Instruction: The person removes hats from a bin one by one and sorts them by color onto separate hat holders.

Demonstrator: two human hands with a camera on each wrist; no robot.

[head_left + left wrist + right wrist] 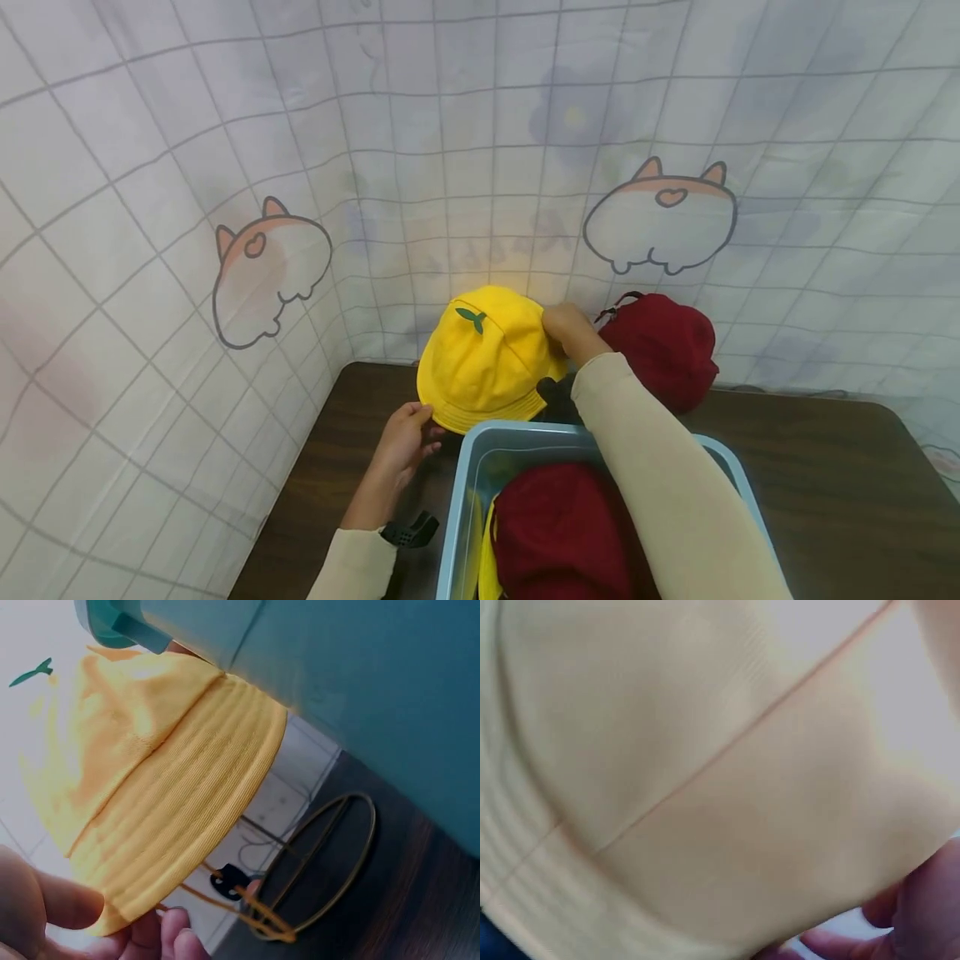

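Note:
A yellow bucket hat with a green sprout on its crown sits tilted behind the blue bin. My left hand pinches the brim at its near left, thumb on top and fingers underneath. On the hat's far right side, my right hand holds its edge; in the right wrist view the hat fills most of the picture and the fingers show at its border. Below the hat in the left wrist view hangs a cord with a black toggle, over a wire stand's oval base.
The blue bin stands on the dark wooden table, holding a dark red hat and yellow ones. Another dark red hat is raised at the back right. A patterned cloth hangs behind.

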